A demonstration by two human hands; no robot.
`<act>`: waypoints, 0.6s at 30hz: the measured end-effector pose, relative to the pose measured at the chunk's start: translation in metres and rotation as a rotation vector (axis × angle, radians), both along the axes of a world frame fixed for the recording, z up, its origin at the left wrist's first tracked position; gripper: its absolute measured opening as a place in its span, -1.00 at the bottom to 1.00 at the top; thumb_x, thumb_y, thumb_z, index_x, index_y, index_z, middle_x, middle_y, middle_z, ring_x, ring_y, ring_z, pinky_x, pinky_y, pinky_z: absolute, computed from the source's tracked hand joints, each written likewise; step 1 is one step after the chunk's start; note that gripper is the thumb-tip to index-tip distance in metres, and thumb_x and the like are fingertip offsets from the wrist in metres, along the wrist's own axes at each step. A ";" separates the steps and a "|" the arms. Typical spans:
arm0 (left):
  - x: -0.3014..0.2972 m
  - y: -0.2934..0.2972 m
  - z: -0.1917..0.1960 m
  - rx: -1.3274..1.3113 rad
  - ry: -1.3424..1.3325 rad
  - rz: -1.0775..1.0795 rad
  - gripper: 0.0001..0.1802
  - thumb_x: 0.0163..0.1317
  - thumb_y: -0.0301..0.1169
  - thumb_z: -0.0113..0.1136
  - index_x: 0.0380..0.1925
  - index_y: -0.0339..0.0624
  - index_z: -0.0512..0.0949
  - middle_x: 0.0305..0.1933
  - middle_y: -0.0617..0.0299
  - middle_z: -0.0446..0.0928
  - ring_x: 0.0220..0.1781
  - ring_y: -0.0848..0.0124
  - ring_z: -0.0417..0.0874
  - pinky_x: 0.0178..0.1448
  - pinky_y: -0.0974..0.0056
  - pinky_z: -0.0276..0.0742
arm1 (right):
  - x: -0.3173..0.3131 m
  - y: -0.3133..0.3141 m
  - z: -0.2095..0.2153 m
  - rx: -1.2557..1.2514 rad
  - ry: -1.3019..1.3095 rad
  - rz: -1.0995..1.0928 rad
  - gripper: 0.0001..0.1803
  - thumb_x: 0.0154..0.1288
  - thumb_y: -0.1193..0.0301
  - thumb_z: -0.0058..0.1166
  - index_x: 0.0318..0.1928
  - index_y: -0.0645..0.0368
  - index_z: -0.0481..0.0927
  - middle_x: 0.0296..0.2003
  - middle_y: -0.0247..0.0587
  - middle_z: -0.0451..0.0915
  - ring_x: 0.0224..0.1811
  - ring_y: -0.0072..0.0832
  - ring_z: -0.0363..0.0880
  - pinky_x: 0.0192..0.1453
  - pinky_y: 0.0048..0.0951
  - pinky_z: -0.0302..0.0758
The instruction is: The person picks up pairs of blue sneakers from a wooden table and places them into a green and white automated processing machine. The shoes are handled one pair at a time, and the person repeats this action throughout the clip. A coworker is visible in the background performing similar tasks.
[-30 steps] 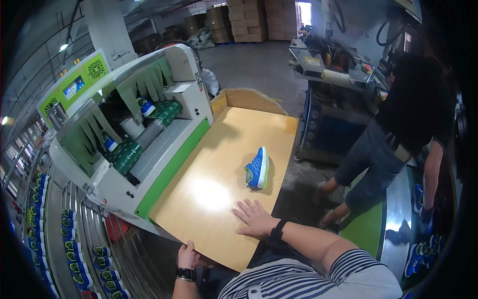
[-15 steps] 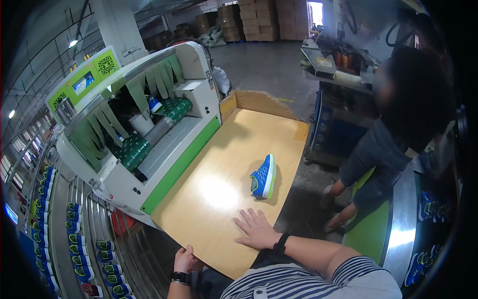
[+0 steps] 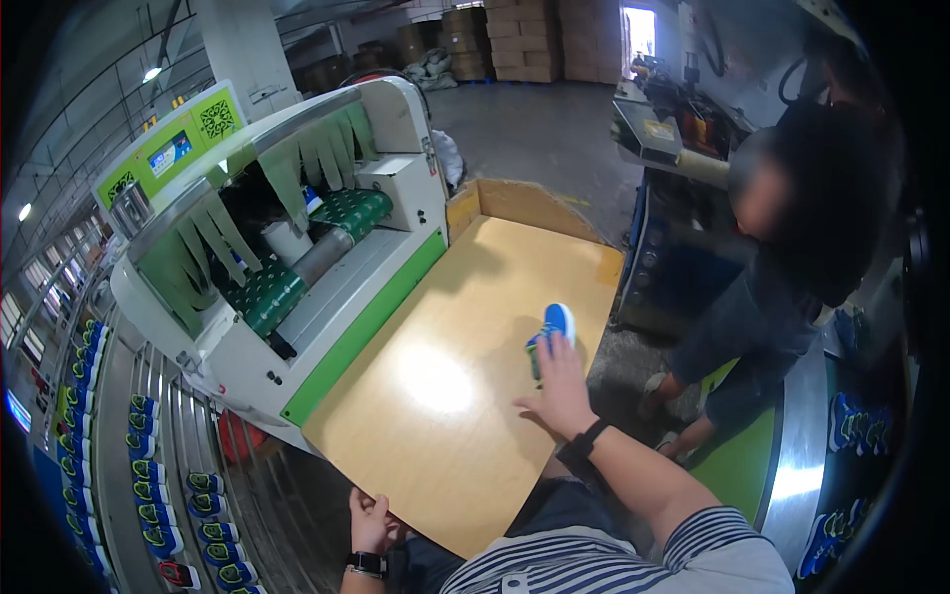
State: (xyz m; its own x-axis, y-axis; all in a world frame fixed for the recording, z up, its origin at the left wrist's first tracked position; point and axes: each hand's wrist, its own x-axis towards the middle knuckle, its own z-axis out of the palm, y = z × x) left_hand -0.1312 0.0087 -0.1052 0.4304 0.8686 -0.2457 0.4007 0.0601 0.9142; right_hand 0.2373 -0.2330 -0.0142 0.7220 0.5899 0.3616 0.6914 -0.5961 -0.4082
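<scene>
A blue sneaker [image 3: 558,319] with a white sole and green trim lies toward the right side of the pale wooden tabletop [image 3: 465,445]. My right hand [image 3: 560,386] reaches over it, fingertips on its upper and thumb spread away to the left, so the hand looks open rather than wrapped round the shoe. Part of the sneaker is hidden under those fingers. My left hand [image 3: 370,522] is at the near left edge of the tabletop, with its fingers curled on that edge.
A white and green machine [image 3: 396,223] with strip curtains and a green conveyor belt [image 3: 351,210] adjoins the tabletop. Racks of blue sneakers [image 3: 153,495] stand at left. Another person [image 3: 821,218] is at right by a dark machine [image 3: 673,218]. Cartons [image 3: 524,40] are stacked behind.
My right hand has moved forward and right from the bare tabletop onto the sneaker, which has shifted slightly. My left hand stays at the edge. The other person has leaned a little.
</scene>
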 end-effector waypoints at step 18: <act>0.106 -0.036 0.058 0.632 0.599 -0.883 0.22 0.25 0.29 0.18 0.62 -0.32 -0.07 0.71 -0.33 -0.26 0.73 -0.31 -0.30 0.61 -0.50 -0.40 | -0.057 -0.025 -0.019 0.514 0.675 0.374 -0.11 0.23 0.46 0.25 0.55 0.17 0.18 0.44 0.11 0.31 0.53 -0.10 0.30 0.61 -0.26 0.26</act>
